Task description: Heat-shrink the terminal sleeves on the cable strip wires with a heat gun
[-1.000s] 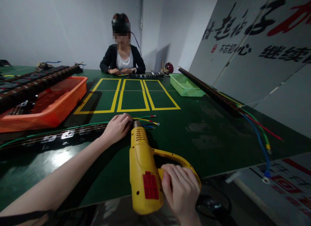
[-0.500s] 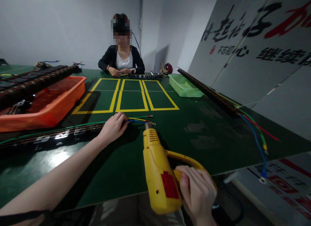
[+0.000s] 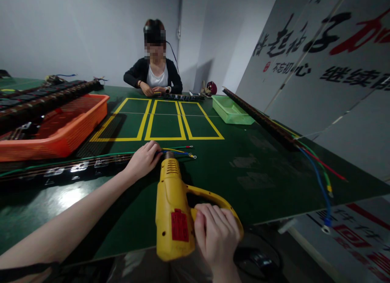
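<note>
My right hand point(image 3: 217, 232) is wrapped round the handle of a yellow heat gun point(image 3: 173, 201) with a red label. The gun's metal nozzle points away from me at a bundle of wires point(image 3: 176, 151), close to my left fingers. These wires are green, yellow and blue, and ring terminals show at their right ends. My left hand point(image 3: 145, 158) is closed on the wires at the end of a long dark strip-shaped assembly point(image 3: 91, 166). That assembly lies on the green table point(image 3: 213, 173) and runs out of view to the left.
At the left an orange basket point(image 3: 91, 116) carries similar long assemblies. A green basket point(image 3: 233, 111) stands at the back right under another long assembly point(image 3: 262, 122), whose wires hang past the table edge. Across the table sits a person point(image 3: 157, 74) handling a dark strip.
The heat gun in my right hand has moved left, its nozzle going from the terminals toward my left fingers. My left hand stays about where it was.
</note>
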Demonstrator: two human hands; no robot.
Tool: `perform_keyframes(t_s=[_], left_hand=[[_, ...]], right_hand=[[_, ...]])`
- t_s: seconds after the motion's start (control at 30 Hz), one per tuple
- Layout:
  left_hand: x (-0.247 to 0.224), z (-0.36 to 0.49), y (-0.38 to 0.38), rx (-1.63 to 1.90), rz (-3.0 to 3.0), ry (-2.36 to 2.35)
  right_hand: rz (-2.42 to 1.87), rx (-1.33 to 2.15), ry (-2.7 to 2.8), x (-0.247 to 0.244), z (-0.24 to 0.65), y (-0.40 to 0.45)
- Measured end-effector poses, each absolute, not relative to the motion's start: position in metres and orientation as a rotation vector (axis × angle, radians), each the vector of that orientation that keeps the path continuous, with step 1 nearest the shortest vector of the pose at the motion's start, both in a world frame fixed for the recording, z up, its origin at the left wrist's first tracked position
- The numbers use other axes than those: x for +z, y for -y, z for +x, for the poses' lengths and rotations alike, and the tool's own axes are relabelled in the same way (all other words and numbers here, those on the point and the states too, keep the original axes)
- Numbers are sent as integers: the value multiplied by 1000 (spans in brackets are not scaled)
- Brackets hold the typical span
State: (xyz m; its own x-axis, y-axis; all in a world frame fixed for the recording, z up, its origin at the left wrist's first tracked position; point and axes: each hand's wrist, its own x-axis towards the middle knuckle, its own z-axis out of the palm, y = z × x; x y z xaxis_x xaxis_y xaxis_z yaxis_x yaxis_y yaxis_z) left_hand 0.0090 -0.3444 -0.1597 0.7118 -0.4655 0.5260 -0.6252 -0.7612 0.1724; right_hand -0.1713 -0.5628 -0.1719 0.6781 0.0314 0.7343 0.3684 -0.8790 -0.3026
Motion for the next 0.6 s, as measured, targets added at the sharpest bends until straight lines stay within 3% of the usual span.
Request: perform_keyframes(t_s=[0.6], left_hand=[[-160, 9, 337, 706, 2659, 882]], right_hand=[[-2482, -1073, 343, -170, -167, 580]])
